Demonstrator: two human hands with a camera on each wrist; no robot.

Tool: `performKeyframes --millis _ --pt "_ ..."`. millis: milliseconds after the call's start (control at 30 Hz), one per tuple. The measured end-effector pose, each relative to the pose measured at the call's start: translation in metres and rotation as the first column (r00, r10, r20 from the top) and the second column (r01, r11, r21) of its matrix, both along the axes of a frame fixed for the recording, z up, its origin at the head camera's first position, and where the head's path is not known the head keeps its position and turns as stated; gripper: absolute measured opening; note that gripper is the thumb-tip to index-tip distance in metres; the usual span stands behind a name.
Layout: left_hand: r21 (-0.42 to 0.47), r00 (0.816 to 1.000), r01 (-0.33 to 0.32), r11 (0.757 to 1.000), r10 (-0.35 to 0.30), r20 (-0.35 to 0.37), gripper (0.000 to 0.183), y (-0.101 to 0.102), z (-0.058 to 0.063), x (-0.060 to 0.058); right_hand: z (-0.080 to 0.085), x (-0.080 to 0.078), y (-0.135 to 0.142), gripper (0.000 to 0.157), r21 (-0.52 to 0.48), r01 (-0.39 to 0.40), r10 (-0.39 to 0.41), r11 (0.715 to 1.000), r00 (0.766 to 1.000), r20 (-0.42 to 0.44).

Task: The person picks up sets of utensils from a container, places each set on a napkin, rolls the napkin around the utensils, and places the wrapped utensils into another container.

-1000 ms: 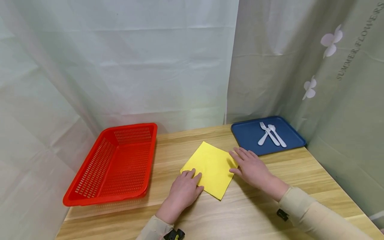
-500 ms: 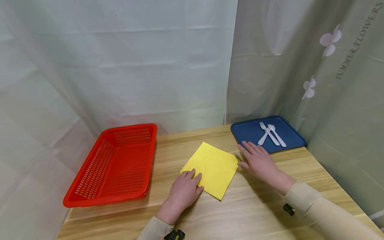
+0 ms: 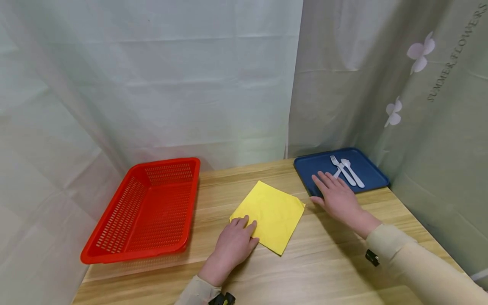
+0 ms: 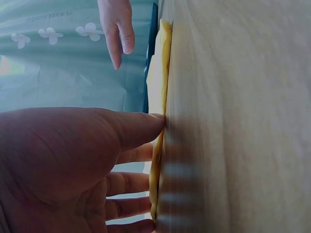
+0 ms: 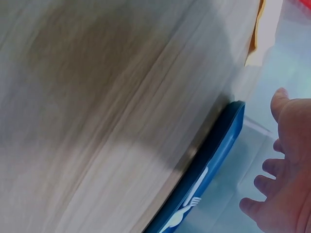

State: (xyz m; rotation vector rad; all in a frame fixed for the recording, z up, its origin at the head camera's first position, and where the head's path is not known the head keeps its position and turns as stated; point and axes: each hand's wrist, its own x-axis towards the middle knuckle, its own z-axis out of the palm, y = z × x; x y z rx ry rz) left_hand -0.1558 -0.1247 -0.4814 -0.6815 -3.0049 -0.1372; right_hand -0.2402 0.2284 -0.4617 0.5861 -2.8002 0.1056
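With splayed left hand [image 3: 234, 241] on yellow cloth [image 3: 274, 214], wide empty right hand [image 3: 338, 201] beside cloth: might clip blue tray [image 3: 313, 166] if lowered.

Pale curtains [image 3: 49, 169] hung around a wood-grain table [image 3: 293, 279]
A lettered, flower-printed panel [image 3: 427, 127] hung at two o'clock; a plain sheet [image 3: 183, 84] hung at twelve.
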Motion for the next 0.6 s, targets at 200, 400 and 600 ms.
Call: performKeyframes --millis 200,400,600 --pt "0.004 1.000 -0.005 1.000 0.005 0.002 0.049 0.000 0.000 0.000 0.000 -0.008 0.011 0.075 0.003 0.047 -0.047 0.999 0.998 0.044" --pt "0.007 1.000 -0.004 1.000 0.004 0.000 0.049 0.000 0.000 -0.001 -0.003 -0.017 0.025 0.077 0.020 0.085 -0.086 0.996 0.993 0.081" --pt "-0.001 1.000 -0.003 1.000 0.003 0.013 0.049 -0.001 0.000 -0.002 -0.003 -0.023 0.034 0.076 0.000 0.091 -0.091 0.996 0.994 0.068"
